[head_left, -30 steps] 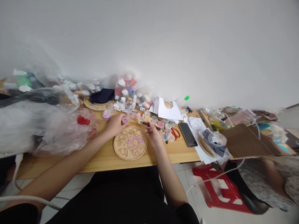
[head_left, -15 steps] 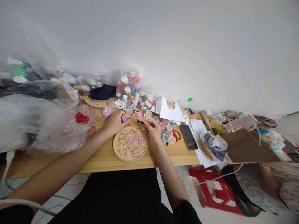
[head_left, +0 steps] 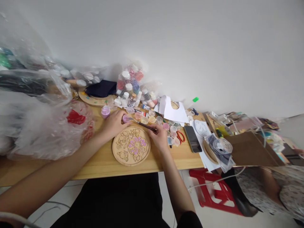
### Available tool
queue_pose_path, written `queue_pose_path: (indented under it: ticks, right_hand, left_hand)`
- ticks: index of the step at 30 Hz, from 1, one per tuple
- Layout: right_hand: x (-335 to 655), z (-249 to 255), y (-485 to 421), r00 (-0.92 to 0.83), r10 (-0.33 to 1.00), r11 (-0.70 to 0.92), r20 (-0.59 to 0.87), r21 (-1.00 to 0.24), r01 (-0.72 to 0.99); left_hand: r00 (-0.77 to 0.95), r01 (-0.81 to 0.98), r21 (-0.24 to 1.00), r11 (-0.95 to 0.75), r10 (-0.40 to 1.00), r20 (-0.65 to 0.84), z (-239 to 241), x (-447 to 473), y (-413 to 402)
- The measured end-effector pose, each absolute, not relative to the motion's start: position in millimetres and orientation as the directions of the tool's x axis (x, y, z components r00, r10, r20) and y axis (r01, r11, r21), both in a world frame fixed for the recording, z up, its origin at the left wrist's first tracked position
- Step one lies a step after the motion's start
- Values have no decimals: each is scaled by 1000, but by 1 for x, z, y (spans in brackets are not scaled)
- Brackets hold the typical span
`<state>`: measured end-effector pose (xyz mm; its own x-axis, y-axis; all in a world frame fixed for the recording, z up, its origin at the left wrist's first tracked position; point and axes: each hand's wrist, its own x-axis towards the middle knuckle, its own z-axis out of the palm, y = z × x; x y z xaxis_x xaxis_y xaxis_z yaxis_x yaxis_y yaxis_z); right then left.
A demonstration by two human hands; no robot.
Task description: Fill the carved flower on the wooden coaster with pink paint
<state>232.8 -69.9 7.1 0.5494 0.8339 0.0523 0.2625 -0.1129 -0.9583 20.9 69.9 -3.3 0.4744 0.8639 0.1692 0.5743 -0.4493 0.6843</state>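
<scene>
Both my hands are occupied. My left hand (head_left: 115, 123) closes thumb and fingers about the purple paint cup (head_left: 125, 118). My right hand (head_left: 159, 135) pinches the brush (head_left: 143, 125), its tip directed left, at the paint cup. Between my forearms, the carved wooden disc (head_left: 131, 146) lies near the front edge of the worktop (head_left: 104, 167), its flower partly purple. The phone (head_left: 193, 139) lies right of the scissors (head_left: 181, 136).
</scene>
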Motion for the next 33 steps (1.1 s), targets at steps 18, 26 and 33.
queue_pose_path:
  ticks: [18, 26, 33]
  right_hand:
    - [233, 21, -70, 475, 876, -166, 85, -872, 461]
    - [210, 41, -60, 509, 854, -47, 106, -959, 279]
    - [192, 82, 2, 474, 879, 70, 53, -997, -19]
  left_hand:
    - [465, 548, 634, -545, 829, 311, -14, 12, 70]
    - [474, 323, 32, -946, 191, 859, 23, 15, 26]
    - [478, 67, -211, -975, -155, 865, 63, 59, -55]
